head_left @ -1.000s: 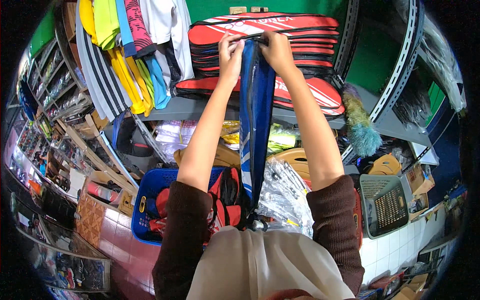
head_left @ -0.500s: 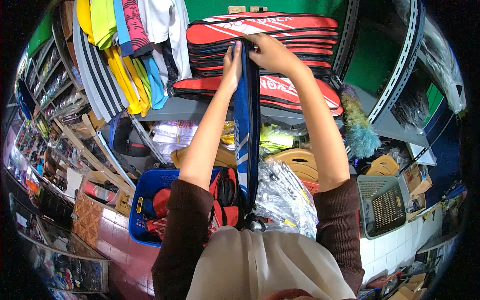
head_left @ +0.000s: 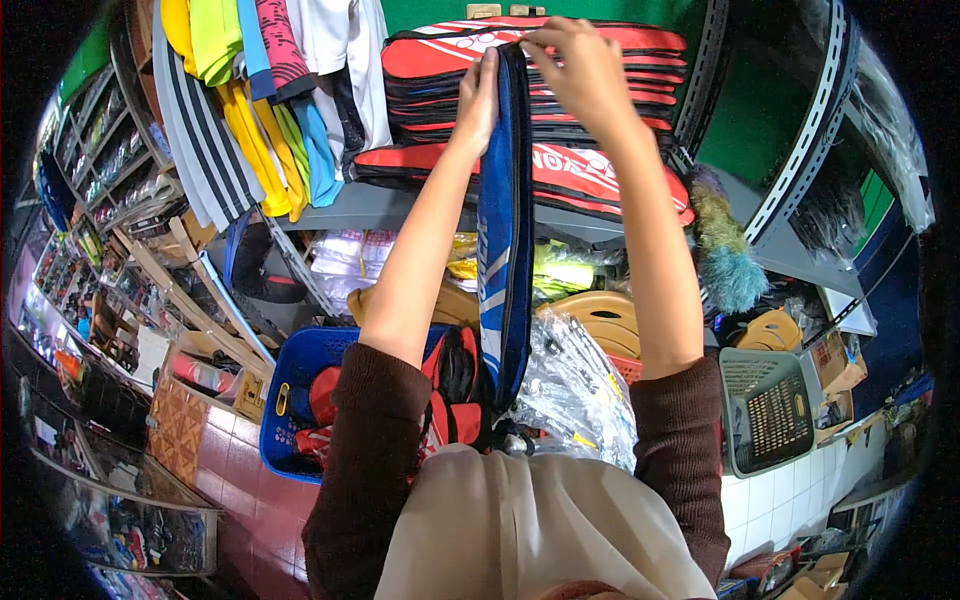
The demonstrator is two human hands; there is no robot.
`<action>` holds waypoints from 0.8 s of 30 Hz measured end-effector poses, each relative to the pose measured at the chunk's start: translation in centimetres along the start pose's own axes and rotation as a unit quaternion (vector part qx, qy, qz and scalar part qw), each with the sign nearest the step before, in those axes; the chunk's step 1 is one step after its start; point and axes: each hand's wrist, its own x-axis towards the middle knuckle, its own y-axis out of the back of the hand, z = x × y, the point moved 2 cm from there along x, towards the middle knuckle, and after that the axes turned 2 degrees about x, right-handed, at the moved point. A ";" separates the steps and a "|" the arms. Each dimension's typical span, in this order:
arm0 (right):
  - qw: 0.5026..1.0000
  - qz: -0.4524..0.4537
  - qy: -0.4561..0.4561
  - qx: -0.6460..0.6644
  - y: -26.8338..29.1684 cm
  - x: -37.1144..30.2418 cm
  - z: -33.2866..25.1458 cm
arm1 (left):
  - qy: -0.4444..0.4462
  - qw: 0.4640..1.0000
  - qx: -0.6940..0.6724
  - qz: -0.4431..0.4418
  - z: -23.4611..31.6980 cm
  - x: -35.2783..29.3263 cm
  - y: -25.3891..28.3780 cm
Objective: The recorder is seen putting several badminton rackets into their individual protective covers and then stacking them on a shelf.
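A long blue racket bag (head_left: 497, 250) with white marks and black edging hangs upright before me, its narrow side towards me. Near its top, my left hand (head_left: 479, 105) is closed round the left side, thumb pointing up. My right hand (head_left: 582, 75) is at the bag's top end on the right, fingertips pinched together by the black edge. What they pinch is too small to make out. Right behind my hands is a stack of red racket bags (head_left: 640, 70) on a grey shelf. Another red racket bag (head_left: 590, 180) lies in front of the stack.
Shirts and shorts (head_left: 260, 150) hang at left. Below stand a blue basket (head_left: 290, 370) of red and black bags and a clear plastic-wrapped heap (head_left: 575, 390). A feather duster (head_left: 722, 240) hangs from the shelf's right; a grey-green crate (head_left: 765, 410) stands on the floor.
My right hand has risen from the bag's upper side to its top end. My left hand and the bag have shifted slightly up and right. More of the bag's dark blue side now shows.
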 end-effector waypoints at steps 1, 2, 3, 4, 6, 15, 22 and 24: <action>0.999 -0.003 0.020 0.025 0.7 0.1 0.1 | 0.007 1.000 -0.002 0.011 0.3 -0.1 0.0; 0.999 -0.019 0.023 0.043 1.2 0.1 0.1 | 0.016 1.000 -0.001 0.010 0.6 0.0 -0.1; 0.999 -0.020 0.021 0.043 1.5 -0.1 -0.3 | 0.008 1.000 0.011 0.018 0.8 0.2 -0.1; 0.998 -0.011 0.056 -0.005 1.7 -0.7 -1.0 | -0.011 0.999 0.023 0.020 1.0 0.3 -0.3; 0.984 0.008 0.134 -0.114 1.9 -2.2 -2.8 | -0.008 0.999 -0.038 0.015 1.3 1.1 -0.1; 0.979 -0.105 0.168 -0.058 2.3 -9.4 -7.4 | 0.026 0.998 -0.042 0.034 3.1 7.7 1.6; 0.946 -0.251 0.204 0.027 2.8 -18.5 -12.5 | 0.055 0.997 -0.023 0.041 4.8 9.3 3.1; 0.955 -0.244 0.160 0.050 2.8 -19.5 -12.1 | 0.067 0.997 -0.008 0.041 4.5 9.0 3.0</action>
